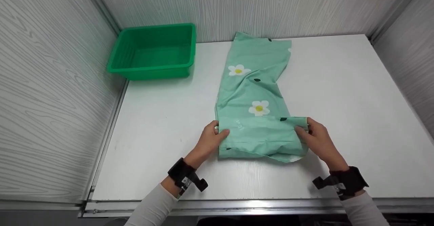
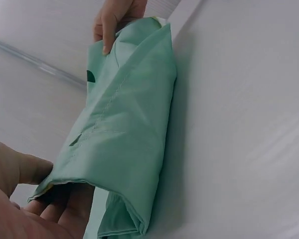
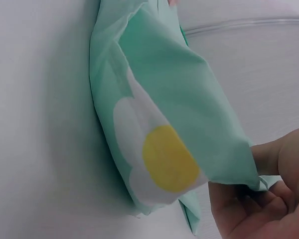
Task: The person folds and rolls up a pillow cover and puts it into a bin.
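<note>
Left hand [image 1: 208,141] and right hand [image 1: 320,142] pinch opposite sides of floral cloth [image 1: 249,92] at its folded near end; neither is nearer. Cloth lies on bench [image 1: 346,94], long axis running forward, bulk beyond the hands.

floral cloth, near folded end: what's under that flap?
Another layer of the floral cloth shows below the flap; the left hand has fingers under its side. White tabletop shows around the cloth. Whatever else lies beneath is covered.
</note>
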`<move>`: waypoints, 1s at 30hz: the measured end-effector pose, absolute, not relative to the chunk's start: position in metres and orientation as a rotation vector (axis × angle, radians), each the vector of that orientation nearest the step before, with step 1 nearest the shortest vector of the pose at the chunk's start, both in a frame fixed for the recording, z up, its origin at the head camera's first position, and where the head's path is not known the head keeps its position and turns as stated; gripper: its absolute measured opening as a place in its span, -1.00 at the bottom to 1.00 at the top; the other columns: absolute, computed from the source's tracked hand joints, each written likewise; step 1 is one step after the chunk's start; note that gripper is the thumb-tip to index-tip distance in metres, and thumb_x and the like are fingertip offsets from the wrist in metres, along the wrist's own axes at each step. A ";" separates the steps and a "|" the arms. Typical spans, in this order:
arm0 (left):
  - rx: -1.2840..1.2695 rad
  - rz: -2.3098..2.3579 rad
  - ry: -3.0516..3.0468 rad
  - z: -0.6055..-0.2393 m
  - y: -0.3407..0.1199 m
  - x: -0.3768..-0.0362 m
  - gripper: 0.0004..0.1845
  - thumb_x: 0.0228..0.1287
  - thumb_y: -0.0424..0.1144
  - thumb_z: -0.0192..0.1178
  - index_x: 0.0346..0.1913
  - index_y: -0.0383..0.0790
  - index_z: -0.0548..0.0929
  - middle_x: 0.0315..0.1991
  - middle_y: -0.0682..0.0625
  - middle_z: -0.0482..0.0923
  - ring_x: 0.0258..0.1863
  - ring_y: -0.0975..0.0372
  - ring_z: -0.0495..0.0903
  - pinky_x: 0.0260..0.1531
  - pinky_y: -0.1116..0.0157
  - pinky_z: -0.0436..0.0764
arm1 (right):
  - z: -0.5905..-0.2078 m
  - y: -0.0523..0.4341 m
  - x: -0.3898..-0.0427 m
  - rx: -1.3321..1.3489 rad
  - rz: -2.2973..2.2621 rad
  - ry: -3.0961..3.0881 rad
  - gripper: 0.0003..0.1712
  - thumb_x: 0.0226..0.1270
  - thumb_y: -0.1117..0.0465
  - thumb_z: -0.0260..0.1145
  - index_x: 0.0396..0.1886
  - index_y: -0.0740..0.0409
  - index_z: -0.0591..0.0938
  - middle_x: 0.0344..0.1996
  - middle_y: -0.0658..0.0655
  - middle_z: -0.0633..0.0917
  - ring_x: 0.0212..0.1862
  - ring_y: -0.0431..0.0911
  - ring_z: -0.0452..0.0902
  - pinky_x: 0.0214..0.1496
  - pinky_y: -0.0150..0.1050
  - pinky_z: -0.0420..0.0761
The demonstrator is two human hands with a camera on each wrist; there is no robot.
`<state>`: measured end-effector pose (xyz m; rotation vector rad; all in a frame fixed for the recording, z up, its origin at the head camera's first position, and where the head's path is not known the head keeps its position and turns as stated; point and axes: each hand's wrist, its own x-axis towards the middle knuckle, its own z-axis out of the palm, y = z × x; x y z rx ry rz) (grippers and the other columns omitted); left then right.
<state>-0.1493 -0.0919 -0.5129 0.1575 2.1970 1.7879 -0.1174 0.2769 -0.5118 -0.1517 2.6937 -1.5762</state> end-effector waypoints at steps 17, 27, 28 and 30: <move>0.096 1.747 2.034 -0.504 -0.122 -0.112 -0.24 0.37 -0.20 0.41 0.47 -0.32 0.25 -0.24 -0.14 0.73 -0.39 0.26 0.63 -0.37 0.34 0.53 | -0.513 0.293 -0.086 -0.181 -1.598 2.069 -0.56 0.65 0.08 0.21 0.18 0.41 0.58 -0.14 0.04 0.69 -0.12 -0.20 0.61 -0.06 -0.26 0.65; 0.248 1.429 2.237 -0.507 -0.136 -0.099 -0.34 0.39 -0.05 0.38 0.38 -0.29 0.37 -0.65 0.15 0.31 -0.68 0.30 0.28 -0.59 0.36 0.31 | -0.512 0.284 -0.079 -0.173 -1.380 2.160 -0.57 0.53 0.09 0.35 0.17 0.29 0.52 -0.40 0.10 0.60 -0.24 -0.05 0.59 -0.19 -0.17 0.65; 0.265 1.383 2.260 -0.507 -0.137 -0.098 -0.34 0.38 -0.05 0.38 0.37 -0.28 0.37 -0.65 0.15 0.33 -0.69 0.30 0.30 -0.59 0.35 0.31 | -0.512 0.284 -0.078 -0.174 -1.364 2.152 -0.56 0.53 0.10 0.35 0.18 0.29 0.52 -0.43 0.09 0.60 -0.27 -0.04 0.61 -0.20 -0.16 0.66; 0.304 1.277 2.321 -0.508 -0.138 -0.097 -0.34 0.36 -0.05 0.38 0.36 -0.27 0.38 -0.66 0.15 0.33 -0.68 0.30 0.30 -0.59 0.34 0.31 | -0.512 0.282 -0.077 -0.197 -1.330 2.145 -0.55 0.51 0.12 0.37 0.19 0.29 0.50 -0.50 0.08 0.59 -0.34 -0.05 0.62 -0.24 -0.17 0.66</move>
